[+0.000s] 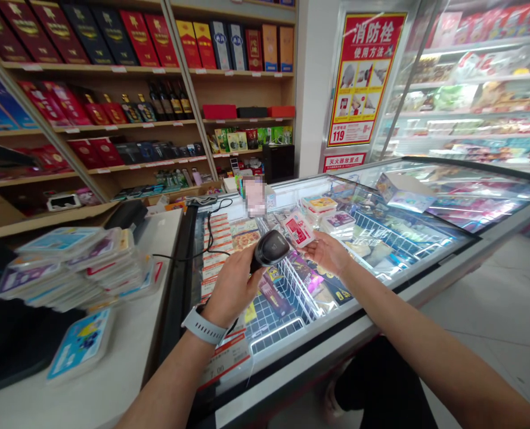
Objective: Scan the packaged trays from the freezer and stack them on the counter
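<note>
Wrapped around the handle of a black barcode scanner (270, 249) is my left hand (233, 283), with a grey watch on the wrist. The scanner's head points right, toward a small flat pack with a red and white label (298, 230). My right hand (328, 252) holds that pack at its near edge, over the glass top of a chest freezer (287, 390). Just behind the pack stand short stacks of flat tubs, one with yellow lids (321, 205) and one with purple lids (338, 219). A black cable (210, 229) lies on the glass left of the scanner.
Left of the freezer, a white counter (135, 363) carries leaning stacks of flat tubs (108, 262) and one blue-lidded tub (82, 342). An open carton (403, 190) rests on the glass at the right. Shelves of boxes and bottles (170, 98) line the back wall.
</note>
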Demonstrator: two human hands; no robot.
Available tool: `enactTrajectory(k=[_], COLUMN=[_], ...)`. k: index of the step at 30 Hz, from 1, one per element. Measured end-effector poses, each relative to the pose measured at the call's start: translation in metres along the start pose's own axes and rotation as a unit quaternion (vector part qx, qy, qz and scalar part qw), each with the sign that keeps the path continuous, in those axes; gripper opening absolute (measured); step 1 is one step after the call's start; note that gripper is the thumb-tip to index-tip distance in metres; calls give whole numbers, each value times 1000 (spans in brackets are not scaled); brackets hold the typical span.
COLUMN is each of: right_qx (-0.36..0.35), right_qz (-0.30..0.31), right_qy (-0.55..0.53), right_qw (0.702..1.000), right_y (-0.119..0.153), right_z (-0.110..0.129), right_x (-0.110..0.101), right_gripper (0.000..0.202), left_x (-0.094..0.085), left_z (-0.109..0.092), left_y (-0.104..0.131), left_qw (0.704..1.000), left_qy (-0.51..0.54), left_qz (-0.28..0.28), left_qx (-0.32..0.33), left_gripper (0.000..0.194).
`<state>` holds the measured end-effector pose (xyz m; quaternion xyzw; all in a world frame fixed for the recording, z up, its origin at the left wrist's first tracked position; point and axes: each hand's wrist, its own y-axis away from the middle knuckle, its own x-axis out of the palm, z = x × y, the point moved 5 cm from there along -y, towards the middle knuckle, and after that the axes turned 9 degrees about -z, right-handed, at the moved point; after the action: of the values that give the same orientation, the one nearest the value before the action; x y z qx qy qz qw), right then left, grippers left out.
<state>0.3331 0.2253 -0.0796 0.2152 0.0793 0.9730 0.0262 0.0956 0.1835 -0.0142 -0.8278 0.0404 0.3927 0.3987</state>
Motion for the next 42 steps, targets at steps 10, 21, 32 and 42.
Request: enactTrajectory(k=[10,21,32,42], right_qx=[39,25,28,24], right_qz=[17,31,32,34], right_qy=[-132,-130,-132,-133], right_qw=[990,991,990,990], right_y=[-7,-13,-11,-11], right_z=[-2,-3,-2,-2], right_x=[0,-5,-2,-2], right_gripper=[35,37,37,36], left_x=[-5,-5,0,1], left_z=[-8,-8,-10,-9], left_y=[0,3,4,4], left_qw=[999,999,998,998], left_qy=[17,16,6,4], left_qz=[-15,-10,-1,-4], left_qx=[28,37,65,59], left_gripper=[45,46,51,49])
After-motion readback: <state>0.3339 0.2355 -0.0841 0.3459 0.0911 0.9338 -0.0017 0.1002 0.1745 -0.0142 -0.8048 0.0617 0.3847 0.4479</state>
